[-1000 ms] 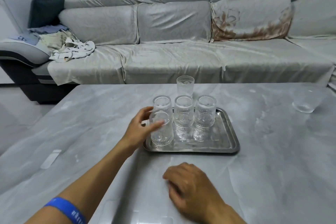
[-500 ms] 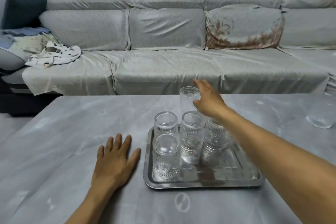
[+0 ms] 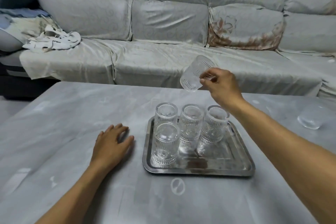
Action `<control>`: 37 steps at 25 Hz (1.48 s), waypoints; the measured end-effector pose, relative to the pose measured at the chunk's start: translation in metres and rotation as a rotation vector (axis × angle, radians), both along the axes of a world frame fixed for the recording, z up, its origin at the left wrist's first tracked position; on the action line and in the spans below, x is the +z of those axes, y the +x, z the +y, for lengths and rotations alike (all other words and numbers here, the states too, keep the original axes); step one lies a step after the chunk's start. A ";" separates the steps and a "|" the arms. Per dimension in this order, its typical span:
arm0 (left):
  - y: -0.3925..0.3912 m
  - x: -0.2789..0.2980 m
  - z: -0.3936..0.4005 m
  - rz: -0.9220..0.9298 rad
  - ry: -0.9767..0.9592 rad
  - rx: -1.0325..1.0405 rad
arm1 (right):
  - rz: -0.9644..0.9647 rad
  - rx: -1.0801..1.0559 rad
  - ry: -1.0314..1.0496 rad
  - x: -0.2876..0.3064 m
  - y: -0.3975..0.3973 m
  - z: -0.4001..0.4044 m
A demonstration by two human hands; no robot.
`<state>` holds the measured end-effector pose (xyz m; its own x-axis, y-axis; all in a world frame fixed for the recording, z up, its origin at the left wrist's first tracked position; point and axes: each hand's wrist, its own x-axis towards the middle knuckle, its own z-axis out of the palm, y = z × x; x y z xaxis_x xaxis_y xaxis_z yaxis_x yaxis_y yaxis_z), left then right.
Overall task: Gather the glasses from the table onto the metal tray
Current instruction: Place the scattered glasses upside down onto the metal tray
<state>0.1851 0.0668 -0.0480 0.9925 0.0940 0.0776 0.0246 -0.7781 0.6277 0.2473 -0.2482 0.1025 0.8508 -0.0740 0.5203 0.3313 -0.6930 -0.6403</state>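
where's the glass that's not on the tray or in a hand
The stray glass sits on the table at the far right of the head view, well right of the metal tray.

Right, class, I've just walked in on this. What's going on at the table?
A person is collecting glasses onto a metal tray. The right hand holds a ribbed glass tilted in the air beyond the tray, where four glasses already stand. The left hand rests on the table. One more glass sits off to the right.

shiny metal tray (image 3: pixel 241 169), ribbed clear glasses (image 3: pixel 190 123), matt marbled table (image 3: pixel 72 114)
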 end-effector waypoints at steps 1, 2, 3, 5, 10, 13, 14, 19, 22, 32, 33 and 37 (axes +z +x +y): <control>-0.008 0.011 -0.001 -0.006 -0.191 0.041 | -0.012 0.024 0.145 0.010 -0.024 -0.004; -0.018 0.022 -0.005 -0.036 -0.384 0.122 | 0.005 0.069 0.311 0.014 -0.049 -0.007; -0.027 0.038 -0.013 -0.093 -0.555 0.227 | 0.047 0.130 0.489 0.013 -0.074 -0.008; -0.052 0.084 -0.047 -0.260 -0.765 0.308 | 0.191 0.278 0.857 0.008 -0.120 -0.007; -0.108 0.168 -0.139 -0.220 -0.800 -0.261 | 0.508 0.591 1.361 -0.007 -0.167 0.011; -0.121 0.156 -0.148 -0.295 -0.861 -0.147 | 0.493 0.543 1.170 -0.012 -0.176 0.007; -0.121 0.150 -0.148 -0.325 -0.787 -0.105 | 0.428 0.430 0.897 -0.012 -0.177 0.001; -0.115 0.135 -0.162 -0.356 -0.385 -0.127 | -0.046 0.133 -0.166 -0.031 -0.173 0.011; -0.108 0.128 -0.171 -0.295 -0.310 -0.238 | -0.047 -0.003 -0.091 -0.043 -0.166 0.012; -0.090 0.095 -0.139 -0.241 0.245 -0.142 | 0.131 -0.057 -0.183 -0.101 -0.137 0.028; -0.090 0.093 -0.137 -0.253 0.250 -0.160 | 0.138 -0.066 -0.177 -0.104 -0.134 0.029; -0.086 0.090 -0.131 -0.277 0.290 -0.196 | 0.157 -0.081 -0.177 -0.109 -0.126 0.031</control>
